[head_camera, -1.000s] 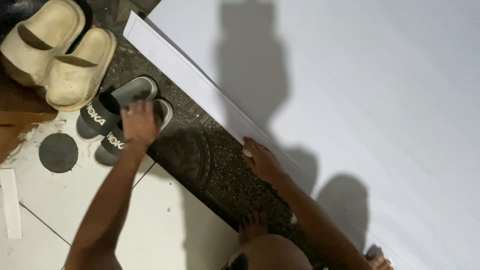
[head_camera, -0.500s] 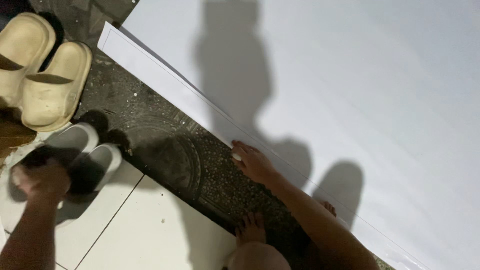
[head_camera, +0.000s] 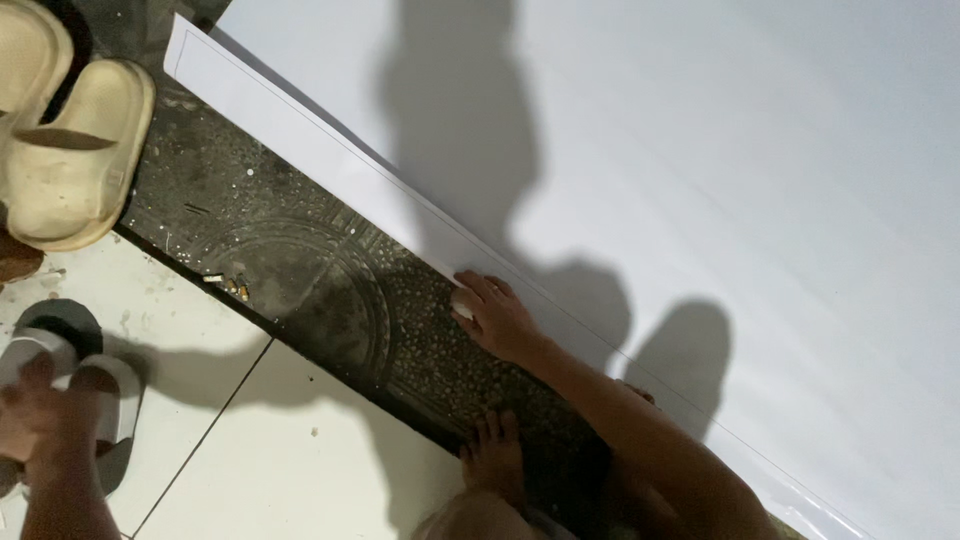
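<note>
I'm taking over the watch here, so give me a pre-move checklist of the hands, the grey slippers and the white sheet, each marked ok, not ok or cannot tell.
1. Left hand on the grey slippers: ok, it lies over the pair on the white tiles.
2. Firm grasp on the slippers: cannot tell, the hand is blurred and the fingers are not distinct.
3. Right hand at the edge of the white sheet: ok, fingers rest where sheet meets the dark patterned strip.
4. Sheet edge lying flat: ok along the visible strip.
5. Beige sandals away from both hands: ok, they sit at the upper left.
6. Bare foot off the sheet: ok, it stands on the dark strip.
</note>
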